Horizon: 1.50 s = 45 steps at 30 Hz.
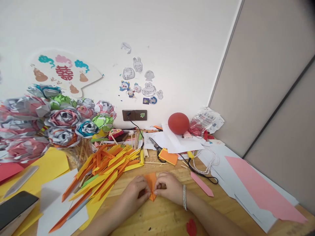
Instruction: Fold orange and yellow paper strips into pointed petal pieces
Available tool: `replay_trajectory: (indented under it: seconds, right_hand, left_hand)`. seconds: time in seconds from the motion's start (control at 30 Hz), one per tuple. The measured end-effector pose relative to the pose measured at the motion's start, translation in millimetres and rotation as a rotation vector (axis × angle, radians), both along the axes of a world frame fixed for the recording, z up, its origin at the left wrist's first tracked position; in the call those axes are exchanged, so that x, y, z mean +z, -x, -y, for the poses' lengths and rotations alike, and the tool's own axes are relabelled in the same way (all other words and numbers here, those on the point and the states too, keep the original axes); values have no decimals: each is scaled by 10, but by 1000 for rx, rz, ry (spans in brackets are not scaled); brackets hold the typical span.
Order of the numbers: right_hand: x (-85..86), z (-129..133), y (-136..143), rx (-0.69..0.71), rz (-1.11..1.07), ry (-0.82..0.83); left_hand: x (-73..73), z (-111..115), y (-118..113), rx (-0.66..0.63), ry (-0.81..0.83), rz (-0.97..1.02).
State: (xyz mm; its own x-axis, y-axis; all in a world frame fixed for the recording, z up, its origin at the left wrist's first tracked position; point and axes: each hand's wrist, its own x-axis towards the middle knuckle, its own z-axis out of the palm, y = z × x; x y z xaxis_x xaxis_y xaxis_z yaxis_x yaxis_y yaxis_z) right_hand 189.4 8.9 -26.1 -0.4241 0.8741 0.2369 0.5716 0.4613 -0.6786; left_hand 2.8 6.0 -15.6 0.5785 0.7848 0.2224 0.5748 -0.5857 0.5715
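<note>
A small piece of orange paper [151,179] lies on the wooden table in front of me, its near end folded to a point. My left hand [137,190] pinches its left edge between thumb and fingers. From the other side, my right hand [168,186], with a silvery bracelet at the wrist, pinches the right edge. The two thumbs nearly meet at the folded tip. To the left of my hands is a heap of folded orange and yellow paper strips [108,164]. A folded pink strip [201,184] rests to the right.
Paper flowers [64,118] crowd the back left. Black scissors [157,149] lie behind my hands, near orange paper rectangles [168,156]. A red balloon [178,123] and a pearl string [204,167] are at the back right. A phone [18,206] sits at the left edge.
</note>
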Motion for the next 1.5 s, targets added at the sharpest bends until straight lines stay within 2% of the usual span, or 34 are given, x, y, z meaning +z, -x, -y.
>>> replay_trajectory:
  seconds: [0.13,0.43,0.7,0.93,1.2,1.5]
  right_hand:
    - [-4,11,24,-18,23,-22]
    - [-64,20,82,-102,86,-80]
    - [-24,73,93,-117,121,-93]
    - [-5,142,120,-133,189,-89]
    - [59,175,26,-52,177,-41]
    - [-16,114,91,-187,165,-67]
  left_hand:
    - [21,30,-49,65,-24,-23]
    - [-59,36,-82,127,-74,-52]
    - [-2,92,-96,232,-124,-205]
    - [21,90,-103,244,-126,-294]
    - [49,99,-102,234,-121,-313]
    - [30,113,-104,253,-144,-286]
